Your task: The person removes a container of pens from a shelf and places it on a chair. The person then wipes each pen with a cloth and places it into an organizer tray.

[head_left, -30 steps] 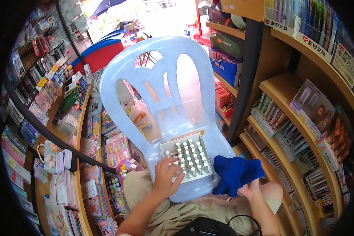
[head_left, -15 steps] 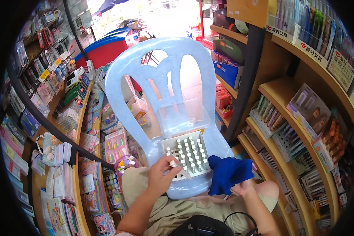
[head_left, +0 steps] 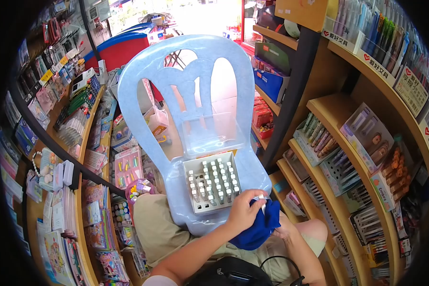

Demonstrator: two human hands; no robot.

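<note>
The left hand's (head_left: 245,211) grip is closed on a small, slim, white-capped tube (head_left: 261,200) at the royal-blue cloth (head_left: 258,229), which the right hand (head_left: 284,226) holds bunched just beside it. Left of that grip, a pale rectangular box (head_left: 200,209) of upright white-capped tubes (head_left: 215,183) rests on the light-blue plastic chair (head_left: 188,223).
</note>
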